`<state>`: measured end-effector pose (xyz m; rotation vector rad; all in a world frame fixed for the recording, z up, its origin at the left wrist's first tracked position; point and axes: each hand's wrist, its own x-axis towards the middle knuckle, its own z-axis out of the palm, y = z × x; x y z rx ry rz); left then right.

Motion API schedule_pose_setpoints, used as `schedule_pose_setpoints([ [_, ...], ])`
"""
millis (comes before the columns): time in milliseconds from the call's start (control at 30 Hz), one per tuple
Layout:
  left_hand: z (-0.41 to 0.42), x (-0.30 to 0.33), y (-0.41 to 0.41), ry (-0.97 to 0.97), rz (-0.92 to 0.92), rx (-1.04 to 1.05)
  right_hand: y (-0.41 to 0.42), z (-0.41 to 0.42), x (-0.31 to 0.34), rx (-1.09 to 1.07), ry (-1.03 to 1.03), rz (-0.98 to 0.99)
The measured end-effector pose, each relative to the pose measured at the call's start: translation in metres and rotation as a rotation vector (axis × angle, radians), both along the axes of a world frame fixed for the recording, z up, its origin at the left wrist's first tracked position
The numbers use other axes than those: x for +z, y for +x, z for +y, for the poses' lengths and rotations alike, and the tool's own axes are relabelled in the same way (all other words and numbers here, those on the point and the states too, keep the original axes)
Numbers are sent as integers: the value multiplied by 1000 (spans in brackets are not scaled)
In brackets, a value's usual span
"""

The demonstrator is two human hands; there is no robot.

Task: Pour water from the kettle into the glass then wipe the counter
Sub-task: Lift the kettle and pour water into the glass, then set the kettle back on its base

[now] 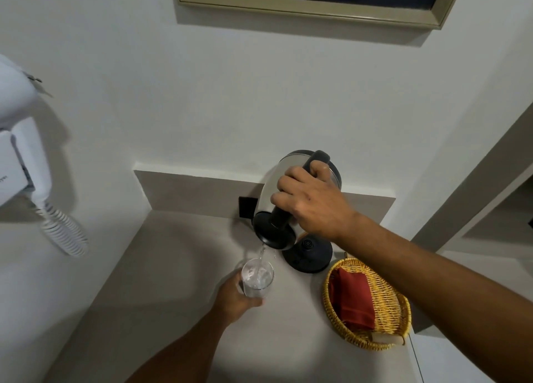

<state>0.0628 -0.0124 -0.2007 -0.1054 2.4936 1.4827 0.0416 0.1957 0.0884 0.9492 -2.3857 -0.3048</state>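
The kettle [269,198] hangs tipped, lid end down, over the glass [257,278], a thin stream of water [262,254] falling from its spout into it. The right hand [311,203] has its grip closed around the black handle. The left hand [235,297] wraps its grip around the glass, near the bench [173,267]. 1 kettle, 1 glass, 1 black base [310,255], 1 wicker basket [401,322] holding 1 red cloth [350,296].
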Motion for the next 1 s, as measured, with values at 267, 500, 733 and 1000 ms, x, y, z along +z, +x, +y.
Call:
schedule_pose_setpoints([
  [267, 0, 0, -1, 44, -10, -6, -9, 11, -35, -20, -217, -111],
  [500, 0, -10, -5, 76, -64, 3, -30, 61, -102, -308, -804, -367],
  [733, -2, -18, -5, 35, -90, 1, -44, 100, -149, -550, -1273, -386],
  [1000, -2, -10, -4, 5, -118, -6, -57, 107, -172, -741, -1599, -481],
])
